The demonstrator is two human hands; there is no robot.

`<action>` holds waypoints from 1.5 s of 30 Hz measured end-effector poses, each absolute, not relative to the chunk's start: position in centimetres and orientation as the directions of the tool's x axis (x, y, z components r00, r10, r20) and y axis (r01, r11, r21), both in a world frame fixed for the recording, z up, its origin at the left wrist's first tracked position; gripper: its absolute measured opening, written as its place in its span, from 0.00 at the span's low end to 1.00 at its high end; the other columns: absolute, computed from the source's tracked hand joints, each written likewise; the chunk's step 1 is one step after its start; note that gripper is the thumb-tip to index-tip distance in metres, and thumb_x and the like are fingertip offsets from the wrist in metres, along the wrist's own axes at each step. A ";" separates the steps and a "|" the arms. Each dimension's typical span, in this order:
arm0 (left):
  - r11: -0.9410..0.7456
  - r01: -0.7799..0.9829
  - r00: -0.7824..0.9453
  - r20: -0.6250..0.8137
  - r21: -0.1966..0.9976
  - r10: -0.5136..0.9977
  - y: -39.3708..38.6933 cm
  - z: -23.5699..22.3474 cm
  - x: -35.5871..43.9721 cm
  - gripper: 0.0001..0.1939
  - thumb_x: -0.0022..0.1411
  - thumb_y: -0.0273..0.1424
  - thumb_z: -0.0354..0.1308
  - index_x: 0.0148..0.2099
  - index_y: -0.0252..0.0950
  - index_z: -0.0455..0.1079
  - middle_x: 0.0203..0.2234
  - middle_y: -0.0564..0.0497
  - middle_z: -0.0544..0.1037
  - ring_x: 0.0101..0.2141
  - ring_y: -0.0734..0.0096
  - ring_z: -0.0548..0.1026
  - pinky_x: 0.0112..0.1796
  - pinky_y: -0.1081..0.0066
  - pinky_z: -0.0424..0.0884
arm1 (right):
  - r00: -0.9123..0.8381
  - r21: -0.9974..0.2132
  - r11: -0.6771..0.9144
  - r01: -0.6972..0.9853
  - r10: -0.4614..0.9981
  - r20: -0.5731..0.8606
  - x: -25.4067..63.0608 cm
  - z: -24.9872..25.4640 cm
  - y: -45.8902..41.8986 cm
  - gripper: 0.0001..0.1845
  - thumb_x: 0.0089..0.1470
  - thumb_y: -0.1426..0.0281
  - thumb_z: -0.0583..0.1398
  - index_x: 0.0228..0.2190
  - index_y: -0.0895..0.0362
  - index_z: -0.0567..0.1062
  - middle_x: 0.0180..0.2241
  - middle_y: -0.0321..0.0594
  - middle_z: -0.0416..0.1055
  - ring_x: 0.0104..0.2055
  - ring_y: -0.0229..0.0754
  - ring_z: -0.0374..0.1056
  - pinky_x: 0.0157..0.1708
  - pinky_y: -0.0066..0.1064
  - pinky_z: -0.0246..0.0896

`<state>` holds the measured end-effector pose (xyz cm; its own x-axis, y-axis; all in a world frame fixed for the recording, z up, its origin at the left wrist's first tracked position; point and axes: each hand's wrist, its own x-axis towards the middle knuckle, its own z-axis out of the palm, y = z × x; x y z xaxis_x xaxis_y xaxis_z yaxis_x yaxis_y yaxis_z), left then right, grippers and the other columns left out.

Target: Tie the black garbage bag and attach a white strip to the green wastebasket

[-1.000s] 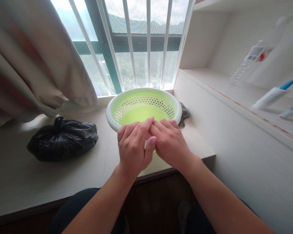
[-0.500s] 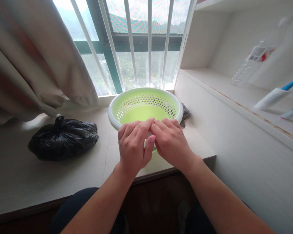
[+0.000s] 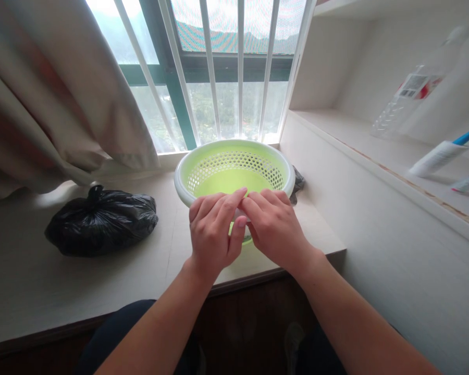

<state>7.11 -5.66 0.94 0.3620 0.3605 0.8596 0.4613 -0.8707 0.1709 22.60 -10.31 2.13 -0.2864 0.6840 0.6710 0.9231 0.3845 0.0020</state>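
Note:
A light green plastic basket with a pale grey rim and a band of small holes stands on the white ledge. My left hand and my right hand lie side by side over its near rim. Their fingers are bent over the rim and their inner edges touch. The left thumb shows on the near side, pointing up; the right thumb is mostly hidden. A bit of pale rim is visible in the gap between the hands. Inside the basket I see only the green bottom and far wall.
A knotted black plastic bag lies on the ledge to the left. Another dark bag is partly behind the basket. On the right shelf are a clear bottle and a white tube. A curtain hangs beside the barred window.
The hands stay at the basket's near rim with almost the same grip. The basket appears very slightly farther right in the picture; the whole view has shifted a little.

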 end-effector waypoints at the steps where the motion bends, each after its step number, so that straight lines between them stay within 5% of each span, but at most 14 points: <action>1: -0.874 0.456 0.362 0.863 0.166 0.353 -5.6 1.0 7.1 0.20 0.73 0.33 0.47 0.60 0.36 0.73 0.45 0.44 0.84 0.47 0.58 0.78 0.53 0.58 0.65 | -0.285 0.001 0.383 0.924 0.685 0.671 22.6 2.1 -10.3 0.09 0.70 0.72 0.53 0.43 0.57 0.73 0.36 0.41 0.75 0.40 0.47 0.63 0.45 0.40 0.52; 27: -0.876 0.385 0.349 0.833 0.290 0.429 -5.2 1.3 6.3 0.22 0.73 0.33 0.43 0.59 0.38 0.75 0.47 0.45 0.84 0.46 0.60 0.80 0.52 0.58 0.69 | -0.277 -0.002 0.375 0.927 0.689 0.669 23.0 2.1 -10.4 0.09 0.68 0.73 0.54 0.46 0.56 0.73 0.38 0.41 0.76 0.41 0.48 0.64 0.45 0.41 0.51; 45: -0.903 0.369 0.352 0.865 0.222 0.357 -4.4 0.8 6.2 0.20 0.74 0.33 0.44 0.52 0.39 0.79 0.41 0.47 0.85 0.45 0.60 0.80 0.50 0.58 0.69 | -0.288 0.016 0.375 0.927 0.683 0.671 23.4 2.2 -10.5 0.08 0.66 0.74 0.56 0.44 0.56 0.73 0.35 0.41 0.74 0.39 0.49 0.63 0.44 0.40 0.51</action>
<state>6.24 -4.42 0.81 0.3524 0.3567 0.8652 0.3691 -0.9025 0.2217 23.37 -10.47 2.25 -0.2881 0.6834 0.6708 0.9270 0.3748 0.0163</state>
